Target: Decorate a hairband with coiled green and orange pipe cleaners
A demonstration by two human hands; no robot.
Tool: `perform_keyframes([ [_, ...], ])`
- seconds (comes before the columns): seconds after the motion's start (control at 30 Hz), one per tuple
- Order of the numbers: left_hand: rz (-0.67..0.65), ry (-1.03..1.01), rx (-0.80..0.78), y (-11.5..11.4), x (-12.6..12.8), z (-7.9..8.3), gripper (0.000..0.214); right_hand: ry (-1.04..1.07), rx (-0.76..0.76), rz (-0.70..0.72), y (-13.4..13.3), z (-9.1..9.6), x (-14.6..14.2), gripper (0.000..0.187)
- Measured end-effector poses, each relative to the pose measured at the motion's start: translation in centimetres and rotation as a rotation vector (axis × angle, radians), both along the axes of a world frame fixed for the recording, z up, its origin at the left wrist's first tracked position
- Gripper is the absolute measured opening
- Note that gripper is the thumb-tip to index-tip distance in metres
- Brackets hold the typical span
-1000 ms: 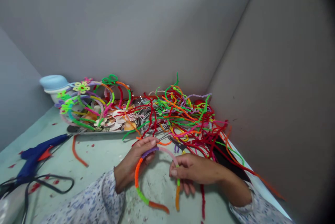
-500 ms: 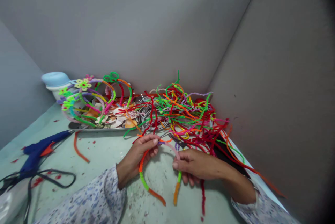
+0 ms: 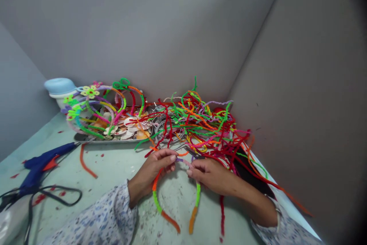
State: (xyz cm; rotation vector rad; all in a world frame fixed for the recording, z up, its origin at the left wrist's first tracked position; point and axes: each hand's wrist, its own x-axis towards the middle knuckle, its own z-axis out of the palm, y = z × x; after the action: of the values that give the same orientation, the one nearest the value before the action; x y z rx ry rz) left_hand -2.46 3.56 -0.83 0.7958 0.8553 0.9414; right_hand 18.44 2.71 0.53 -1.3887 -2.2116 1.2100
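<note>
Headband [image 3: 184, 162], one: pinched near its top by left hand [image 3: 152, 171] and right hand [image 3: 213, 176], presumably so the curve is steadied; both ends are unheld.

The pale green bench [image 3: 114, 168] is speckled with dark marks and red flecks [image 3: 40, 199]. On its left lie a blue glue gun [image 3: 54, 155], its black cord [image 3: 29, 214] looped, and a short orange fuzzy stem [image 3: 84, 163]. A metal tray [image 3: 114, 141] sits farther back; a tangle of coloured stems [image 3: 200, 119] sprawls rightward, one red stem [image 3: 222, 214] lying nearer.
</note>
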Motion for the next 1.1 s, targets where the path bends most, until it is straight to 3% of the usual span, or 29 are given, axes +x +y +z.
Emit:
perform_keyframes([
  [0.33, 0.007, 0.008, 0.069, -0.3, 0.2, 0.1, 0.019, 0.025, 0.009, -0.021, -0.1, 0.5, -0.1, 0.034],
  [0.63, 0.025, -0.032, 0.004, -0.5, 0.4, 0.8, 0.020, 0.037, 0.010, -0.052, -0.1, 0.7, -0.2, 0.041],
  [1.1, 0.036, 0.016, 0.081, -0.9, 0.4, 1.0, 0.025, -0.072, 0.094, -0.046, 0.2, 0.7, 0.1, 0.035],
])
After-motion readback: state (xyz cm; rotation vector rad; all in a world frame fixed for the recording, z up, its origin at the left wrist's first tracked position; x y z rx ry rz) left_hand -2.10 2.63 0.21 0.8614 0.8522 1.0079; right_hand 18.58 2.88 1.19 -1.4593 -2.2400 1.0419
